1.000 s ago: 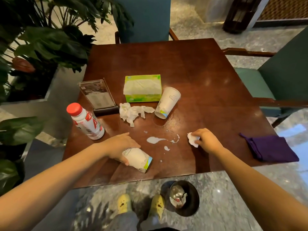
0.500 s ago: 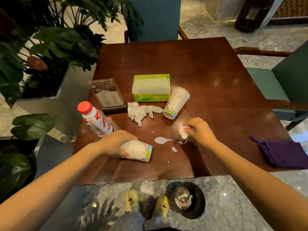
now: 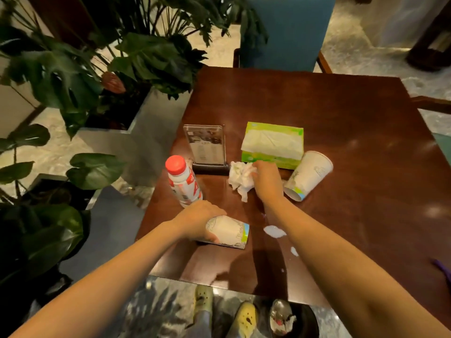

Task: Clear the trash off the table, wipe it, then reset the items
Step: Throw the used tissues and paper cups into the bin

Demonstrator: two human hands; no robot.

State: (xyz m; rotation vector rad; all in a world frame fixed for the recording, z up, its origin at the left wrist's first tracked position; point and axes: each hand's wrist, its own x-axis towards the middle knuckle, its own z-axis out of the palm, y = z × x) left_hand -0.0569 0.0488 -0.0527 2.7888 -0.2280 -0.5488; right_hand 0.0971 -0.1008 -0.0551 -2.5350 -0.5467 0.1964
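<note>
Low in the centre of the frame, the left hand (image 3: 197, 215) grips a paper cup (image 3: 229, 231) that lies on its side near the front edge of the dark wooden table (image 3: 353, 215), fingers wrapped over the cup's closed end and its open mouth pointing right. The right hand (image 3: 266, 181) reaches further up the frame, fingers curled into a wad of crumpled tissues (image 3: 240, 179) that lies just below the green tissue box (image 3: 273, 142). Just to the right of that hand a second paper cup (image 3: 308, 175) lies tipped over, its mouth toward the lower left. A white bottle with a red cap (image 3: 184, 182) stands upright left of centre, with a clear menu stand (image 3: 203, 147) just above it. Spilled white liquid (image 3: 274, 231) sits in small puddles between the two forearms. A sliver of purple cloth (image 3: 445, 269) shows at the right edge. At the bottom, on the stone floor, a dark bin (image 3: 310, 323) with some trash inside stands beside yellow shoes (image 3: 246, 315). Leafy plants (image 3: 73, 76) fill the left side, and a blue chair (image 3: 288, 30) stands at the top.
</note>
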